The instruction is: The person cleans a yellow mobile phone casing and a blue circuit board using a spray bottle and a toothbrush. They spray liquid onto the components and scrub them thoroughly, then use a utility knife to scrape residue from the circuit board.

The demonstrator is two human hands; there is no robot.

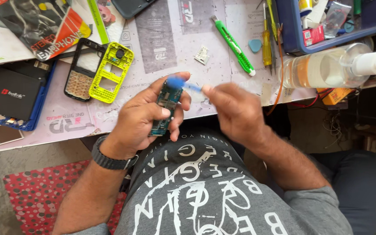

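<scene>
The table [205, 48], covered with printed paper, fills the upper half of the view. At 1 o'clock a blue tray [290, 30] holds small packets and tools, and below it, near 2 o'clock, a clear bottle [323, 68] of pale liquid lies on its side. At 9 o'clock a black battery [13, 94] rests on a blue phone shell [38, 114]. At 10 o'clock a black keypad frame [81, 69] lies touching a yellow frame [109, 72].

The left hand [142, 117], at the centre, holds a green circuit board [166, 106] upright over the table's edge: thumb on one long side, fingers curled round the other. A dark watch [109, 160] sits on that wrist. The right hand [236, 111], just toward 3 o'clock from the board, has its fingertips pinched narrow on a blue brush [183, 84]; the brush is blurred, and its end lies over the top of the board.

Toward 12 o'clock from the hands a green knife [233, 45] lies aslant, with a yellow screwdriver [266, 43] near it toward 1 o'clock, a blue pick [254, 45] between them, and a small white chip [202, 55] just at the knife's 9 o'clock side.
</scene>
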